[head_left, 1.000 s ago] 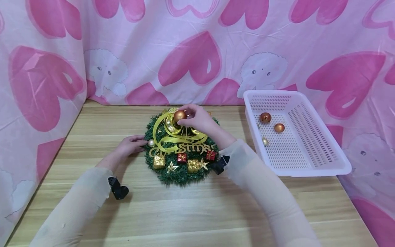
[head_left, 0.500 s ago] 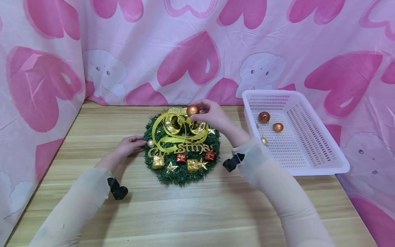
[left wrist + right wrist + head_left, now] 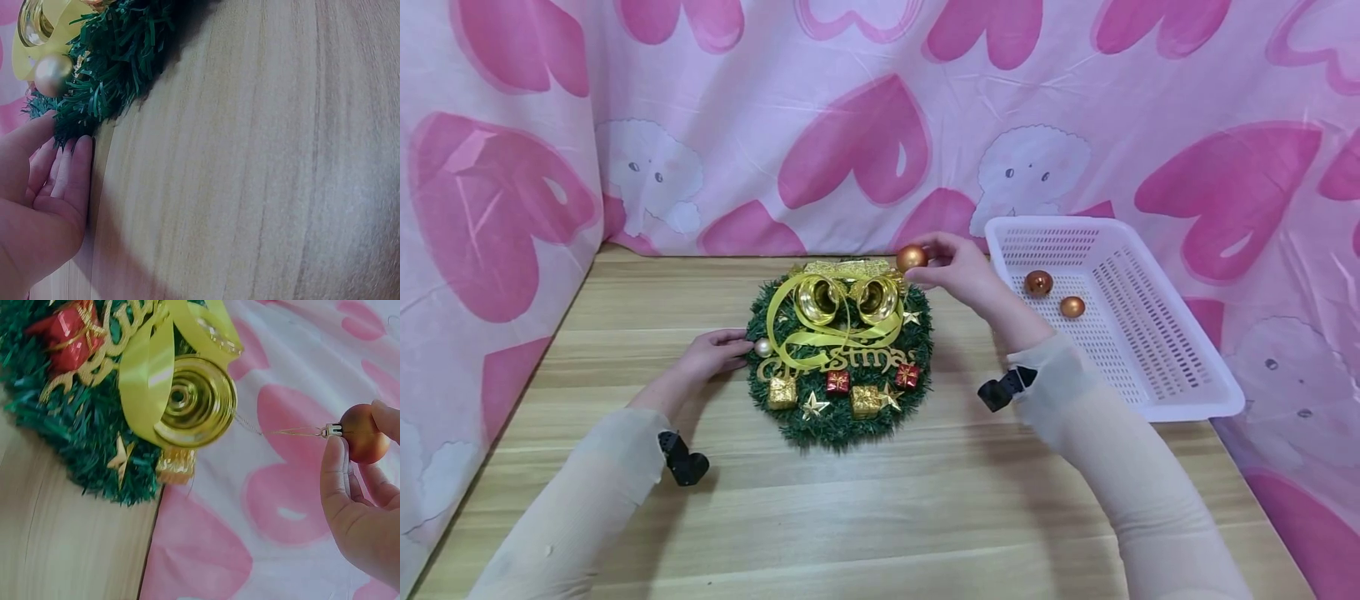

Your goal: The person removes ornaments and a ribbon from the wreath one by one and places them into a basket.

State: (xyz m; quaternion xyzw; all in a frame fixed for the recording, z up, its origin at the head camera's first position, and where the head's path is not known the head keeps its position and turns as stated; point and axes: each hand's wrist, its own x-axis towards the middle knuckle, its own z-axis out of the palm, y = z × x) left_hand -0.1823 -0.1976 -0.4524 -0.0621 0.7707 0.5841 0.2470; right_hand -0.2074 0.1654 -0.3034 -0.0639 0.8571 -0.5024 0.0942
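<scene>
Basket: we see two copper balls, one [image 3: 1038,283] behind and left of the other [image 3: 1072,307], on the slatted floor of the white basket [image 3: 1112,358]; its near left part is hidden by the right sleeve [image 3: 1075,417].
Held ball: we find another copper ball [image 3: 912,258] outside the basket, at the wreath's far right edge; the right hand [image 3: 962,271] has it pinched between thumb and fingertips.
Wreath: we see the green wreath [image 3: 842,429] on the wooden table [image 3: 820,517], bearing two gold bells [image 3: 817,300], a yellow ribbon [image 3: 808,338], wrapped boxes, stars and gold lettering [image 3: 880,358].
Left hand: we have the left hand [image 3: 715,354] at the wreath's left edge beside a pale ball [image 3: 763,347]; thumb and fingers are apart, nearly straight, touching the greenery.
Cord: only the right wrist view gives us the silvery cap [image 3: 332,430] and the thin cord [image 3: 290,431] drawn from it toward a bell; we cannot tell where its far end is fastened.
Hard to see: the ribbon covers part of the lettering for us; the left fingertips are lost in the greenery, and each wrist view crops its hand.
</scene>
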